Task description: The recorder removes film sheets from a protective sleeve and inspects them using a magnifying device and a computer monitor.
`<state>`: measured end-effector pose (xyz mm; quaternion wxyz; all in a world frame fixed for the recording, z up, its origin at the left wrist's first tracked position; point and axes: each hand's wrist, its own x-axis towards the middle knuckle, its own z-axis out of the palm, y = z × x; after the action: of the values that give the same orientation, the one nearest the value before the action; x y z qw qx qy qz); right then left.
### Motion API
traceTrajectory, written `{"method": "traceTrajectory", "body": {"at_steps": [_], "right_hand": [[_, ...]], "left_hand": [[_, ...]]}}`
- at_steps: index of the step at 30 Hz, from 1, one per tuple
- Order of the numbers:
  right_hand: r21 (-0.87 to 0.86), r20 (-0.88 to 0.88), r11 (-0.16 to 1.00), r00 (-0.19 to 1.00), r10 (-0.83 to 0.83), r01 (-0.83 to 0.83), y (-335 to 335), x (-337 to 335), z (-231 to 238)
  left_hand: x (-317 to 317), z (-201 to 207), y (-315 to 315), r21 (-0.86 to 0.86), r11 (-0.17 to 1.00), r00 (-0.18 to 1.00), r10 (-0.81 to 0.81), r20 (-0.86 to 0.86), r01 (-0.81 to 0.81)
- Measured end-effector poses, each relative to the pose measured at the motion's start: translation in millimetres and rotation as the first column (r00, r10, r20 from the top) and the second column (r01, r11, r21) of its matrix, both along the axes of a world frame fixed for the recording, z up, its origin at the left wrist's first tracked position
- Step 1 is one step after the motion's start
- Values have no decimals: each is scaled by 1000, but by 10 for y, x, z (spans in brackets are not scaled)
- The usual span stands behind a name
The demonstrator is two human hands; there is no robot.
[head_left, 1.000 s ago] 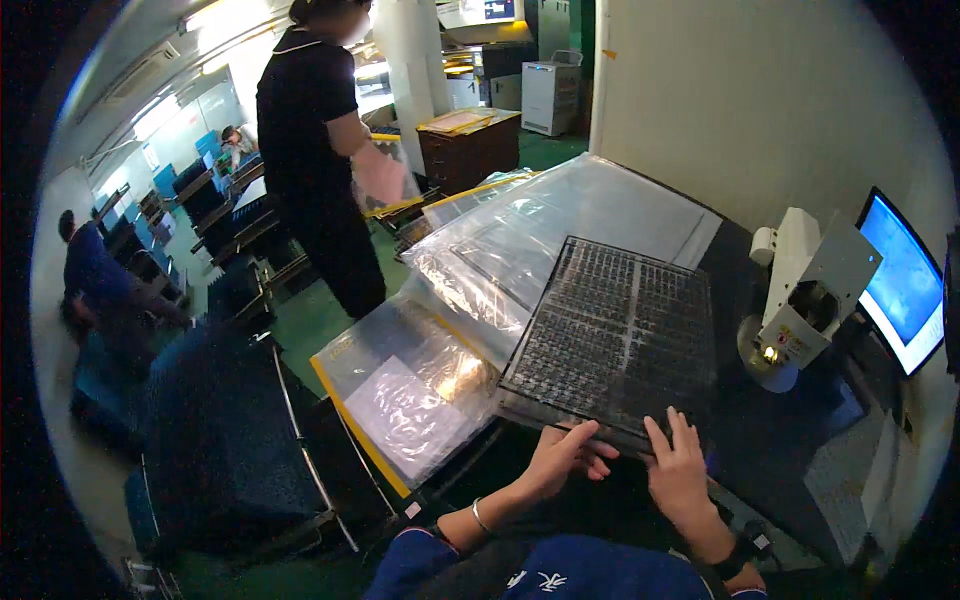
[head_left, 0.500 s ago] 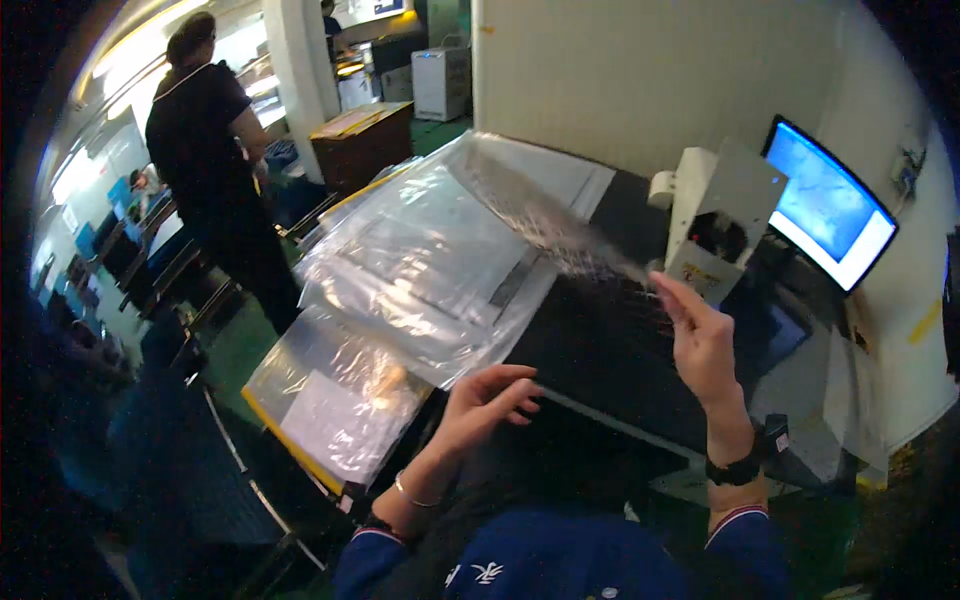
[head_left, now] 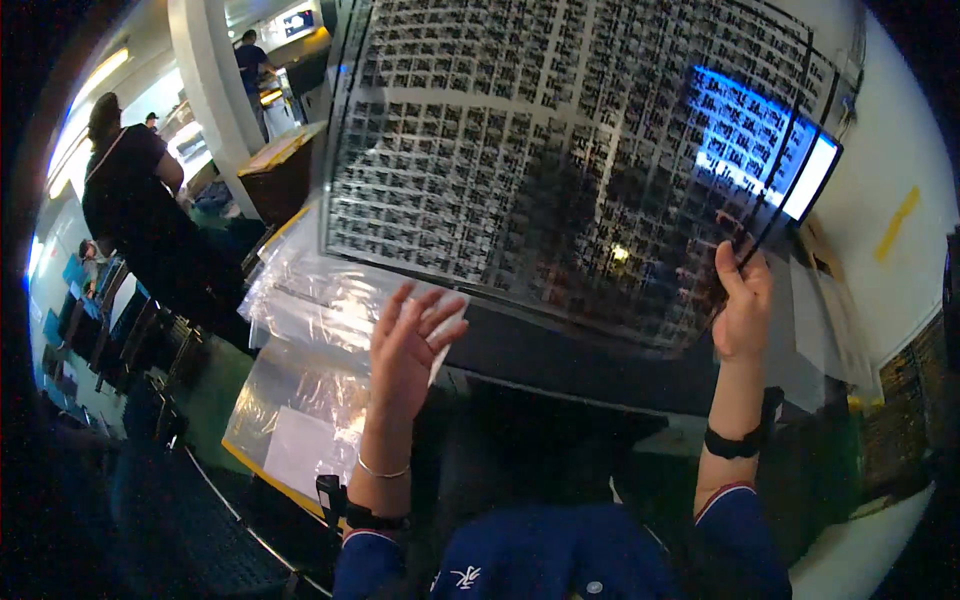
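A large transparent film sheet (head_left: 450, 150) printed with rows of small dark patterns is raised upright in front of me. My right hand (head_left: 742, 300) pinches it near its lower right edge, thumb on the near side. The lit monitor shows through the film. My left hand (head_left: 412, 345) is raised below the sheet's lower left part, fingers spread, holding nothing. Behind that hand lie clear plastic sleeves (head_left: 320, 300) on the dark table (head_left: 530, 350), partly hidden by the film.
A yellow-edged clear sleeve with a white paper (head_left: 305, 450) lies at the table's left. The monitor (head_left: 815, 180) stands at the right by the pale wall. A person in dark clothes (head_left: 130, 210) stands at the left; another person (head_left: 250, 75) is farther back.
The film has swung up from edge-on to facing me, now covering the table's back and the white device. My right hand moved right, and my left hand rose leftward with fingers spreading.
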<state>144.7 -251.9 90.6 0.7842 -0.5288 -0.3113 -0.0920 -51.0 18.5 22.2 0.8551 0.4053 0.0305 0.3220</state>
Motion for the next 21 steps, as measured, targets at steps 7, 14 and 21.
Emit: {"method": "traceTrajectory", "body": {"at_steps": [7, 14, 21], "right_hand": [[-83, -76, 996, 997, -33, 27, -22, -59, -104], [-108, -119, 990, 989, 82, -95, -25, -67, -175], [-255, 238, 966, 971, 15, 48, 4, -172, -152]], "left_hand": [[-163, -38, 26, 48, 999, 996, 21, 86, -25], [-331, -90, -70, -25, 999, 995, -32, 95, 35], [-348, -103, -88, 34, 997, 997, 74, -7, -73]]}}
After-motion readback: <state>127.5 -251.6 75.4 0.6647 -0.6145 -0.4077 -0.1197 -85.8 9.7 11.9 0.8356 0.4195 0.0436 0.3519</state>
